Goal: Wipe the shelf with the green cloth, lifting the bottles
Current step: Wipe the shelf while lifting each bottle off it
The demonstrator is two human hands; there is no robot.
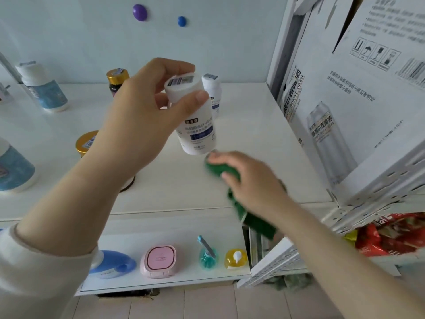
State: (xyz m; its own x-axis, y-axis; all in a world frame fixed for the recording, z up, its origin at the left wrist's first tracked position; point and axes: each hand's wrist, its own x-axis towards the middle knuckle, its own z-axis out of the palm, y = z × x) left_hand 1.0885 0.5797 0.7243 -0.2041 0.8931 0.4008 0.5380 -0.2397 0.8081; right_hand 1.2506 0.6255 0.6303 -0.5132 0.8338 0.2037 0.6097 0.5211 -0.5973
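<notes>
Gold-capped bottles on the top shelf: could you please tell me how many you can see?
2. One gold-capped bottle stands at the back; another sits nearer, partly behind the left hand. The arm may hide more.

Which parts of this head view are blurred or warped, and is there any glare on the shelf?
Head view: the right hand and green cloth are motion-smeared; the left hand and its white bottle are sharper, label still soft. Wide-angle bending tilts the cardboard box and edge bottles. Light is soft and even; the shelf shows only a faint sheen.
</notes>
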